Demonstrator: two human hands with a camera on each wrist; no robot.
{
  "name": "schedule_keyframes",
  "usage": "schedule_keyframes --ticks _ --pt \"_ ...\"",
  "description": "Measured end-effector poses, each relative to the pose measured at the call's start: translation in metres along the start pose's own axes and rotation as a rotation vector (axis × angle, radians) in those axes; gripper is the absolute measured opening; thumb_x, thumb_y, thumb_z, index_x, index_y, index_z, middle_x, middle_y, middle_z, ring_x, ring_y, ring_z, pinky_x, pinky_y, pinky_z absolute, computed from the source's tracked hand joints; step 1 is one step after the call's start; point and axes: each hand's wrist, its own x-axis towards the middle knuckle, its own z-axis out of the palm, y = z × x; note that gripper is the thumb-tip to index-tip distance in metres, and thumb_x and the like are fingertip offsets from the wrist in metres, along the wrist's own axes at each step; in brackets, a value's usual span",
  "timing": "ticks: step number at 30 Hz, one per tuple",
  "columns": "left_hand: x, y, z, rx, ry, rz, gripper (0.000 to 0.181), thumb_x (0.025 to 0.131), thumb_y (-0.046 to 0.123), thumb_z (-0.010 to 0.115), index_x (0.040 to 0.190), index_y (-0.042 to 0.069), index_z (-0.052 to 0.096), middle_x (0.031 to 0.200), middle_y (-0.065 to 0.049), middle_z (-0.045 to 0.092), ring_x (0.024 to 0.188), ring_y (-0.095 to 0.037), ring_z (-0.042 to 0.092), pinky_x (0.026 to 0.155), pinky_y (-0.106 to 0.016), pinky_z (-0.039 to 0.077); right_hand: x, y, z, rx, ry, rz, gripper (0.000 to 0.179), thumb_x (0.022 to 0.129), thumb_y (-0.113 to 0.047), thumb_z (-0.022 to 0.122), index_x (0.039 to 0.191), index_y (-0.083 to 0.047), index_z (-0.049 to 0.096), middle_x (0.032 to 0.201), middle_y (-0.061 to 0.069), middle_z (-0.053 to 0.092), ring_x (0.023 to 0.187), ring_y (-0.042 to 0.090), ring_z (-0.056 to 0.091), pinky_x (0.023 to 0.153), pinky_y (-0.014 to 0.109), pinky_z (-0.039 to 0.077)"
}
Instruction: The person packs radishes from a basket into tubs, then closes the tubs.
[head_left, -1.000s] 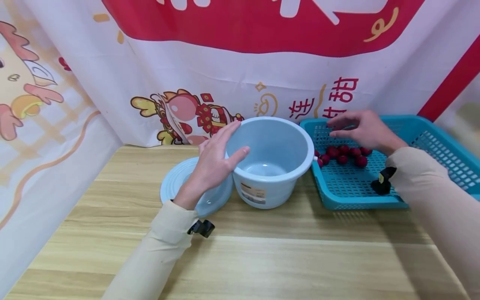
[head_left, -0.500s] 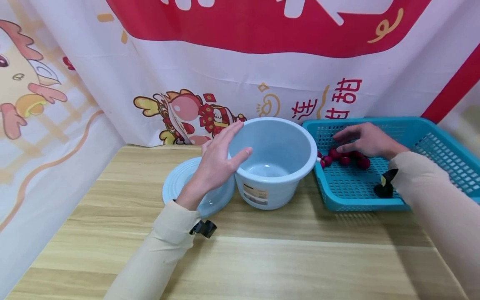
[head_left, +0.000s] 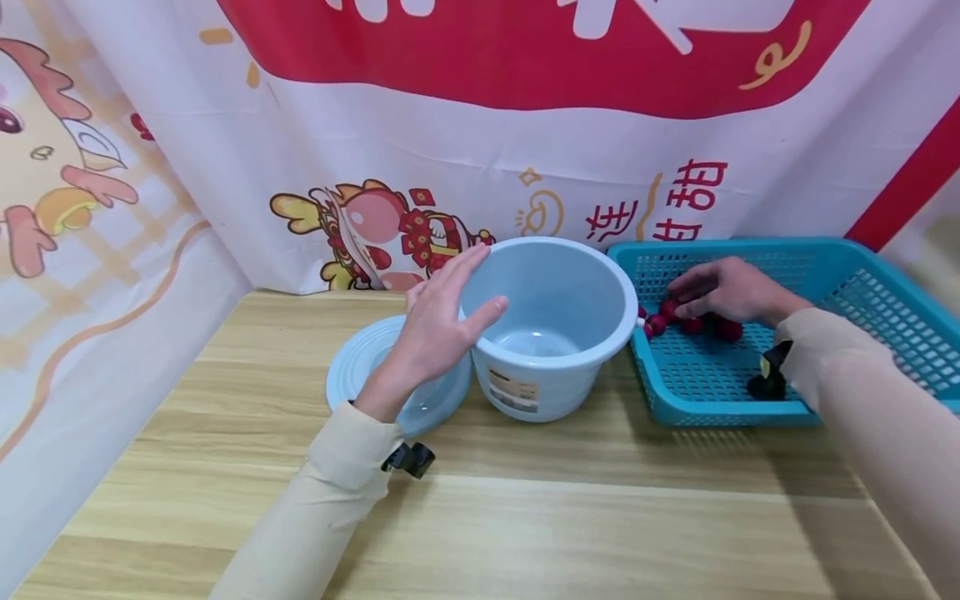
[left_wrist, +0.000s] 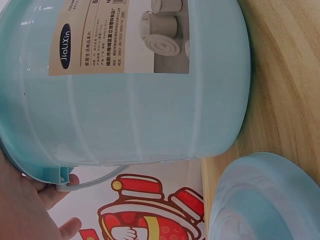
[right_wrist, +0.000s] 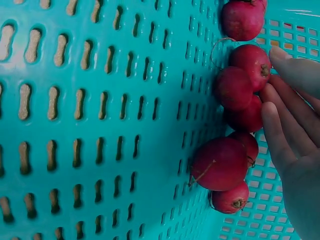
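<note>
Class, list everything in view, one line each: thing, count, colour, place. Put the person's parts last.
bucket: one, light blue, centre
handle: one, pale, on bucket
label: one, beige-grey, bucket's front
lid: one, light blue, left of bucket
basket: one, teal, right of bucket
radish-like pieces: several, some hidden, red, in basket
table: one, wood-toned, underneath
cloth: white, red-printed, behind
wrist devices: two, black, at wrists
sleeves: two, beige
left hand: one, at bucket's rim
right hand: one, in basket
</note>
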Motion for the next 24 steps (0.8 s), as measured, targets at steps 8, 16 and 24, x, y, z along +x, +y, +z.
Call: schedule_keyframes --ticks 8,16,24 --pt "0.0001 0.0006 0.0002 0.007 0.000 0.015 0.077 0.100 0.054 0.056 0.167 0.022 0.035 0.176 0.001 0.032 0.161 -0.024 0.033 0.125 -0.066 0.014 -0.0004 -0.0017 0.0018 -0.067 -0.038 -0.028 0.053 0.095 -0.019 0.079 0.146 -0.010 0.065 0.148 0.029 0.054 0.132 0.051 0.041 0.107 0.077 0.037" --pt "0.0001 -0.0004 0.0004 0.009 -0.003 0.011 0.077 0.100 0.055 0.056 0.167 0.025 0.034 0.176 0.001 0.031 0.161 -0.024 0.032 0.126 -0.066 0.014 0.0009 -0.0022 0.0038 -0.109 -0.041 -0.036 0.051 0.095 -0.014 0.079 0.144 -0.010 0.066 0.144 0.030 0.055 0.128 0.051 0.042 0.103 0.075 0.040" --pt "0.0001 -0.0006 0.0003 0.006 0.002 0.015 0.078 0.100 0.054 0.057 0.167 0.023 0.035 0.175 0.001 0.032 0.161 -0.025 0.032 0.125 -0.067 0.014 0.0032 -0.0043 0.0062 -0.119 -0.024 -0.056 0.047 0.095 -0.012 0.078 0.141 -0.008 0.068 0.137 0.028 0.062 0.124 0.049 0.047 0.102 0.072 0.042"
